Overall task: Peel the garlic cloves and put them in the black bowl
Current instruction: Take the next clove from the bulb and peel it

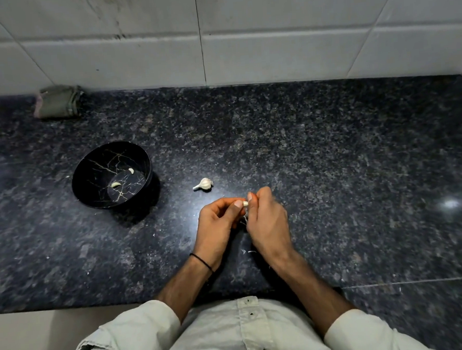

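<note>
Standing at the dark stone table [331, 155] in a pale buttoned shirt [250, 333], a thin black band [201, 262] on the left wrist, a person worked a single garlic clove [245, 203] held just above the surface, shreds of papery skin [249, 252] lying below the wrists. The left hand [216, 224] had its fingers curled, thumb and forefinger pinching one end of the clove; the right hand [268, 221], slightly blurred, was curled at the other end and appeared to nip at the skin, a loose strand hanging beneath. The job looked best done by keeping the left pinch firm but light, so the clove would not bruise or shoot free, while the right drew the skin off lengthwise in long strips and turned the clove to find what clung on. Just beyond the hands lay the rest of the garlic bulb [204, 184], unpeeled. Farther left stood the black bowl [96, 164], two peeled cloves [115, 185] already inside, a short carry away once this one was bare. A folded cloth [57, 102] sat against the white tiled wall [271, 50].
</note>
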